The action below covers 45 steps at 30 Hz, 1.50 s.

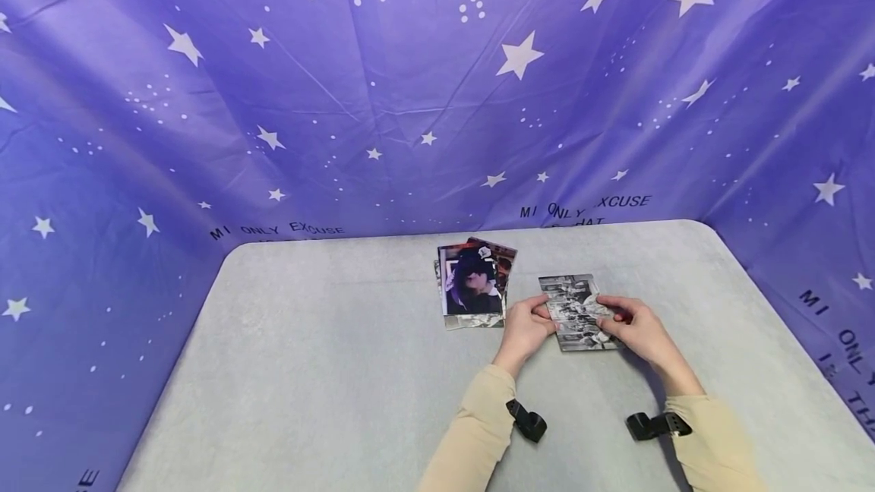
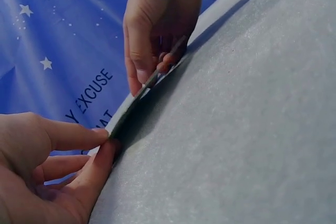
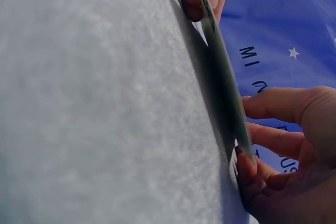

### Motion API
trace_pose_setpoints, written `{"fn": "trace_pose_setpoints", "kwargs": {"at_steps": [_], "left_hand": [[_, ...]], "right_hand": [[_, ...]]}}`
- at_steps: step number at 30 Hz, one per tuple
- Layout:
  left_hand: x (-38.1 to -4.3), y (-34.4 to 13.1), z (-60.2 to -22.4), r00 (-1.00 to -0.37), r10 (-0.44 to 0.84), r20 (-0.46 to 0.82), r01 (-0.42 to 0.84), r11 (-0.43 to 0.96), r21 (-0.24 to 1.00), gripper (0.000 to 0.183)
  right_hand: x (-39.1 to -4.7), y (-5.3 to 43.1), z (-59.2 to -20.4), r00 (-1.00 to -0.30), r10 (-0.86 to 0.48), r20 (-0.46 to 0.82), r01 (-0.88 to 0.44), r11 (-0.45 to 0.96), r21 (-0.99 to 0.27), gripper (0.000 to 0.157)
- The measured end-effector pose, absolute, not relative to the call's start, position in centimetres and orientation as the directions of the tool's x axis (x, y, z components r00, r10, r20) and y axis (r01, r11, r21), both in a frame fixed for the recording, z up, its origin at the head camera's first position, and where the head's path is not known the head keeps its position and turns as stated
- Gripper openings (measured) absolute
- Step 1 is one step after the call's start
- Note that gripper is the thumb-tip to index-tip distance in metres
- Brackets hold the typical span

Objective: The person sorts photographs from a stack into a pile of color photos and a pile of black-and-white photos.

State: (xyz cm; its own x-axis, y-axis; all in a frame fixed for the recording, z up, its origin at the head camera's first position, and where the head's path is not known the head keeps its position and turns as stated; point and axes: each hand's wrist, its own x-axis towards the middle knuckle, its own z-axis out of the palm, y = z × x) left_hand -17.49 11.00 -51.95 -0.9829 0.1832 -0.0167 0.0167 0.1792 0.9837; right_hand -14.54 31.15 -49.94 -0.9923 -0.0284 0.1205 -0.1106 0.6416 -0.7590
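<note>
Left hand (image 1: 525, 334) and right hand (image 1: 642, 330) both pinching a thin rectangular black-and-white photo card (image 1: 577, 316), between three and four o'clock from the overlapping dark-topped photo-card pile (image 1: 472, 283). Probably light, flexible, crease-prone; hold opposite edges.

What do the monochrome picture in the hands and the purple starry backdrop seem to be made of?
The monochrome picture: probably thin card or photo paper, as its edge looks slim; gloss unclear.
The purple backdrop: perhaps thin cloth or plastic sheeting, softly shiny, judging by its creases and pale light streaks.
</note>
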Motion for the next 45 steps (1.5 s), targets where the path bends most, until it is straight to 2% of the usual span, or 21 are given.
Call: {"fn": "trace_pose_setpoints", "kwargs": {"at_steps": [10,16,21,28,34,39,45], "left_hand": [[-16.8,9.1,-51.2,-0.988,0.152,-0.03,0.009,0.249,0.968,0.034],[-16.3,8.0,-51.1,-0.976,0.208,-0.057,-0.023,0.16,0.987,0.031],[-15.7,7.0,-51.3,-0.967,0.249,-0.061,-0.038,0.099,0.994,0.031],[-15.6,5.6,-51.3,-0.968,0.245,-0.048,-0.046,0.015,0.999,0.033],[-16.6,4.4,-51.0,-0.98,0.201,-0.009,-0.004,0.025,1.0,0.032],[-17.0,3.2,-50.0,-0.986,0.159,0.044,0.048,0.016,0.999,0.028],[-17.7,1.2,-49.6,-0.99,0.137,0.038,0.041,0.018,0.999,0.028]], "right_hand": [[-14.7,30.8,-50.5,-0.987,-0.041,0.156,-0.141,0.683,-0.717,0.043],[-14.6,30.9,-50.4,-0.992,-0.041,0.123,-0.119,0.668,-0.734,0.048],[-14.5,31.3,-50.4,-0.994,-0.046,0.101,-0.109,0.576,-0.81,0.055],[-14.2,30.7,-49.9,-0.996,-0.032,0.087,-0.091,0.518,-0.85,0.063],[-14.2,29.3,-49.1,-0.997,-0.032,0.067,-0.075,0.495,-0.866,0.07],[-14.6,27.8,-49.0,-0.994,-0.059,0.096,-0.113,0.46,-0.881,0.069],[-15.4,25.9,-49.1,-0.991,-0.065,0.114,-0.131,0.409,-0.903,0.061]]}}
